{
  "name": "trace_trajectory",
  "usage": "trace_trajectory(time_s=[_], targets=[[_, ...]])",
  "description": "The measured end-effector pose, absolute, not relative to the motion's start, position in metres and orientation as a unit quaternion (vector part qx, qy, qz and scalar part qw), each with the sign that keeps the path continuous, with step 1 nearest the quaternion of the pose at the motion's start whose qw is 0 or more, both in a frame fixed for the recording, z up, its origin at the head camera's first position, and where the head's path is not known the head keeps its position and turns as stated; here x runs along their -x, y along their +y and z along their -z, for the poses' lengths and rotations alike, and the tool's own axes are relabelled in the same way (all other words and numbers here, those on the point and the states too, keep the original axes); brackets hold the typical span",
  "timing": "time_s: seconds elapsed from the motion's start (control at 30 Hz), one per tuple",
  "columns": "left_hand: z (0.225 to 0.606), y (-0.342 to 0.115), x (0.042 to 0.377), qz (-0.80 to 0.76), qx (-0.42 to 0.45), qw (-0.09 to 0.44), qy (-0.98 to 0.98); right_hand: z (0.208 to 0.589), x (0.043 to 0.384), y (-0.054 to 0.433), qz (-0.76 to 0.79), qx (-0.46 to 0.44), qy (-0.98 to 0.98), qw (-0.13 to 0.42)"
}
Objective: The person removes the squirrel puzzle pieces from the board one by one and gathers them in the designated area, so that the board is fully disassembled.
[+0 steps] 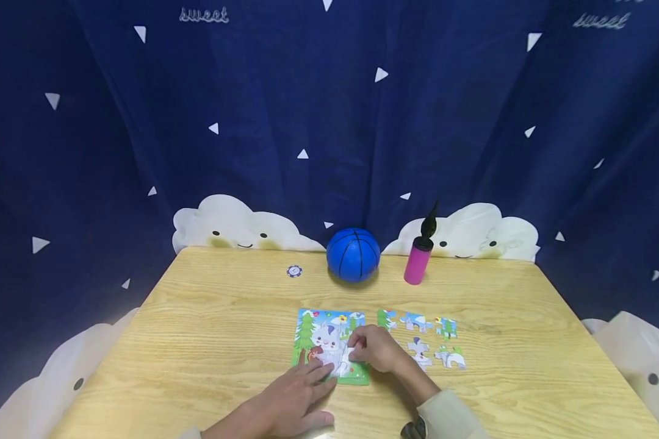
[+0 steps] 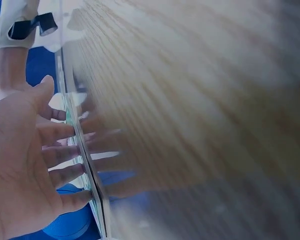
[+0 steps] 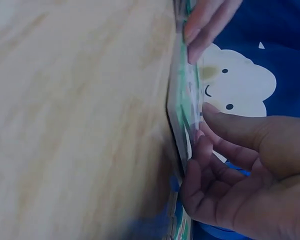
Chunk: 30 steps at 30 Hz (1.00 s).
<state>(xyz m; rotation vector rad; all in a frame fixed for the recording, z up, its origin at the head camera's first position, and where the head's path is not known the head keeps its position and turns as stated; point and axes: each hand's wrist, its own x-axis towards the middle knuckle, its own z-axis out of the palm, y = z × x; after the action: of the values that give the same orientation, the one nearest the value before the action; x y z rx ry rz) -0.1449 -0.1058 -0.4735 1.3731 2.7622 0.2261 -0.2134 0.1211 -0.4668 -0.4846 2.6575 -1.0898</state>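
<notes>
A jigsaw puzzle board (image 1: 304, 332) with a white cartoon animal among green trees lies on the table. My left hand (image 1: 293, 393) rests with extended fingers on its lower left part; the left wrist view shows the same hand (image 2: 25, 155) palm-side, fingertips at the board's edge. Over the board's right side, my right hand (image 1: 378, 349) has its fingers curled and pinches a puzzle piece (image 1: 351, 352), mostly hidden by the fingers. In the right wrist view, thumb and fingers of the right hand (image 3: 240, 170) close in at the tilted piece (image 3: 188, 125) by the board.
Several loose puzzle pieces (image 1: 415, 321) lie right of the board, some near the right forearm. Farther back stand a blue ball (image 1: 353, 255) and a pink hand pump (image 1: 418, 262) with a black nozzle. A poker chip (image 1: 294, 271) lies at back left. A dark blue curtain (image 1: 263, 110) hangs behind.
</notes>
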Motion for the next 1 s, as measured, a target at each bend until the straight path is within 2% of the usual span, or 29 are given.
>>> trace_trajectory(time_s=[0.6, 0.87, 1.0], targets=[[0.471, -0.102, 0.147, -0.075, -0.435, 0.03, 0.897, 0.46, 0.212, 0.128, 0.406, 0.188, 0.89, 0.086], [0.47, -0.101, 0.147, -0.09, -0.425, 0.055, 0.899, 0.457, 0.207, 0.151, 0.415, 0.185, 0.886, 0.091], [0.47, -0.101, 0.147, -0.086, -0.429, 0.039, 0.898, 0.455, 0.204, 0.17, 0.408, 0.186, 0.888, 0.099]])
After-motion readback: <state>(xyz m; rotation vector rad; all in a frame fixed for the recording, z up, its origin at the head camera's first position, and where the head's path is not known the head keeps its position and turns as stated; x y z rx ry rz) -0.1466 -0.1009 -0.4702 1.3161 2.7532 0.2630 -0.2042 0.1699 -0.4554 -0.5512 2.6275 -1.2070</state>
